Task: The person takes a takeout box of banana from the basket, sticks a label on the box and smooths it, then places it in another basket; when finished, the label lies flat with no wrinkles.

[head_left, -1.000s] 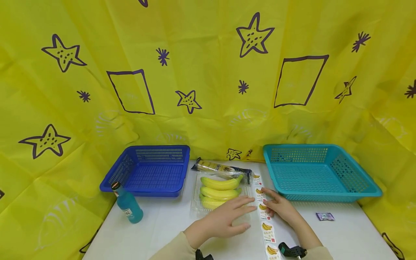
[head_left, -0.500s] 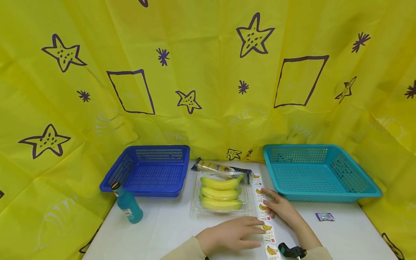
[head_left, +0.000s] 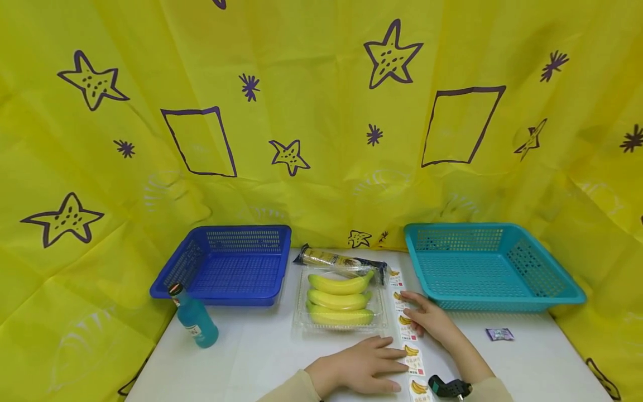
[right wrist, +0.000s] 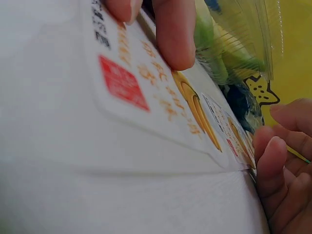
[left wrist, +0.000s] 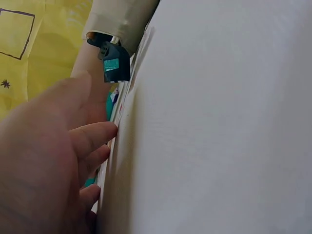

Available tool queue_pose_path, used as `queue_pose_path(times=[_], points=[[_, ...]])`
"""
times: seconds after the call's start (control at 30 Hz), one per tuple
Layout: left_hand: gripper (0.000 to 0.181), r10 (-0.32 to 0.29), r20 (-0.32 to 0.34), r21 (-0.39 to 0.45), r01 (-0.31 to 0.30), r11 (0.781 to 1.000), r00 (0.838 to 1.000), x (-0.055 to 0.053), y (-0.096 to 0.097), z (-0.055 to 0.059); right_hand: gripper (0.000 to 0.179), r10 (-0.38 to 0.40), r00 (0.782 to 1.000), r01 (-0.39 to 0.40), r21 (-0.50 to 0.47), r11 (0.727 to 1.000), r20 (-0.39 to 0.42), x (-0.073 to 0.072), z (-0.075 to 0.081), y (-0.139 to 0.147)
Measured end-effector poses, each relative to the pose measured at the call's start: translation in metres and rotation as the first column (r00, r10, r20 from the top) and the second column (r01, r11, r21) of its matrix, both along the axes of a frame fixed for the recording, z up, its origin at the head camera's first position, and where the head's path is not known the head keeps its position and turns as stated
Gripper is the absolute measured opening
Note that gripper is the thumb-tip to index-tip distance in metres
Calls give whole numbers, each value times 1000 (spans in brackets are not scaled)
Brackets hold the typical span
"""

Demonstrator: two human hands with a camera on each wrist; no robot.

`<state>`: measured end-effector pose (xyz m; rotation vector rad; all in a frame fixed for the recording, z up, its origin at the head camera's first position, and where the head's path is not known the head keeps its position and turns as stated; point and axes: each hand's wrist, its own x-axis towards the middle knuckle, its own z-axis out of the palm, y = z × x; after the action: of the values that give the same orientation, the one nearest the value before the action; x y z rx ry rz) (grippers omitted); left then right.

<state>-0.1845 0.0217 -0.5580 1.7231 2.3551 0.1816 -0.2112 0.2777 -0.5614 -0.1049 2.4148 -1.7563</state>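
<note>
A clear plastic box (head_left: 379, 311) with three bananas (head_left: 339, 301) inside sits near the middle of the white surface (head_left: 251, 357). Just to the right of the box, a strip of white labels (head_left: 408, 329) lies along the surface, running from the box's back right corner towards the person and past its front edge. Each label that shows in full bears a banana picture, orange lettering and a red square.

The left hand (head_left: 364, 365) is in front of the box, palm down, its fingers spread and relaxed; their tips touch a label on the part of the strip nearer the person than the box. The right hand (head_left: 427, 315) is to the right of the box, with slightly bent, relaxed fingers resting on the strip beside it. A dark device (head_left: 449, 387) is worn at the right wrist.

Directly behind the box lies a long yellow packet (head_left: 326, 258) with dark ends. A blue basket (head_left: 241, 298) stands behind and to the left of the box, a teal basket (head_left: 507, 300) behind and to the right. A blue bottle (head_left: 197, 325) stands well to the left of the box, and a small purple packet (head_left: 499, 334) lies well to its right. A yellow curtain (head_left: 311, 100) with starfish drawings hangs behind the box.
</note>
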Motion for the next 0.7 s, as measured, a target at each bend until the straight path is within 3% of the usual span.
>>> queue_pose_path(times=[0.13,0.27,0.5,0.7], points=[[52,-3,-40,3,3,1000,999,0,0,-4,52,-4,999,5,28,1000,-36,-5,-2,-3],[51,4,-40,16,-3,1000,999,1,-1,-5,40,-36,998,40,94,995,-44,-8,-1,-9],[47,13,-50,63,-9,998,999,0,-2,-7,25,-72,995,87,252,964,-70,-13,0,-15],[44,3,-41,112,1,994,999,-3,-2,-9,16,-77,992,102,283,954,-98,-18,0,-20]])
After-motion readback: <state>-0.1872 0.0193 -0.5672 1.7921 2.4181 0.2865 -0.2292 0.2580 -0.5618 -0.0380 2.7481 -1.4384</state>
